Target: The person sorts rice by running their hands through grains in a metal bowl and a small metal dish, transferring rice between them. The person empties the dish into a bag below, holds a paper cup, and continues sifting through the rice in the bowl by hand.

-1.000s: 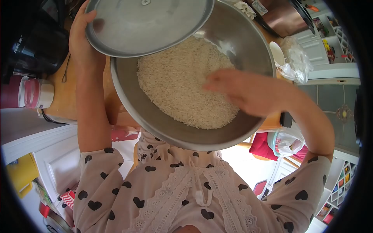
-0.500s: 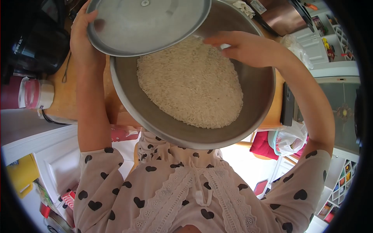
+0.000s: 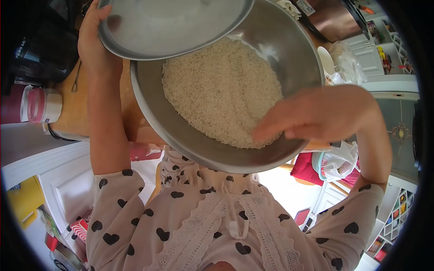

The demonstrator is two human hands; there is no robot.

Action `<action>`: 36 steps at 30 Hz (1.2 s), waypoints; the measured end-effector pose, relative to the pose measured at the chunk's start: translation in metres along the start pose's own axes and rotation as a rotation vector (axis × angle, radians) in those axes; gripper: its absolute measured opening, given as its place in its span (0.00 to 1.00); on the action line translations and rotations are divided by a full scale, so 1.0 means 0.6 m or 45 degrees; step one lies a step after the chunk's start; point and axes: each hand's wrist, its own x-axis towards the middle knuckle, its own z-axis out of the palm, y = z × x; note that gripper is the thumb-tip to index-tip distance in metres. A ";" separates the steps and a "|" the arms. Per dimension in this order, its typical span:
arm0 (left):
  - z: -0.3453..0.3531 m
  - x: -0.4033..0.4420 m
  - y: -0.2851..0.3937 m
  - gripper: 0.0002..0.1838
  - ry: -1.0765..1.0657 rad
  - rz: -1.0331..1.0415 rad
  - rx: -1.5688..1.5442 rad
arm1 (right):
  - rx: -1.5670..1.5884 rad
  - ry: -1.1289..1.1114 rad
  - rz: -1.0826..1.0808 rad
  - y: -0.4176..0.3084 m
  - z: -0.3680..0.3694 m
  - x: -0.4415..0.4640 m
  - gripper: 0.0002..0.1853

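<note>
A large metal bowl [image 3: 158, 122] holds a mound of uncooked white rice [image 3: 217, 90]. A shallow groove runs down the right part of the mound. My left hand [image 3: 94, 38] grips the rim of a round metal lid [image 3: 176, 27], tilted over the far left of the bowl with its underside towards me. My right hand [image 3: 316, 115], a little blurred, reaches over the bowl's right rim. Its fingers stretch out to the near right edge of the rice, the thumb apart below them; whether the tips touch the grains I cannot tell.
A black appliance [image 3: 43, 49] and a pink-and-white jar [image 3: 45, 105] stand on the wooden table [image 3: 72, 117] at left. Beyond the bowl's right side are a copper-coloured pot [image 3: 327, 20], a white cup [image 3: 325, 61] and a clear plastic bag [image 3: 348, 63].
My right hand has moved from the far side of the rice towards me and to the right. A groove now shows in the rice. The lid has shifted slightly away from me.
</note>
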 end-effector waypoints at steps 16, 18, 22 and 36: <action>-0.004 0.006 -0.005 0.28 0.029 0.003 -0.010 | 0.123 0.787 0.319 0.043 -0.036 0.174 0.22; -0.010 0.009 -0.007 0.28 0.011 0.004 -0.011 | 0.109 0.694 0.198 0.030 -0.007 0.166 0.22; 0.008 -0.011 -0.002 0.31 -0.285 0.174 -0.145 | -0.148 0.549 -0.159 0.021 0.060 0.096 0.20; 0.020 -0.013 -0.009 0.31 -0.174 0.221 -0.044 | 0.084 0.971 0.334 0.050 -0.066 0.158 0.21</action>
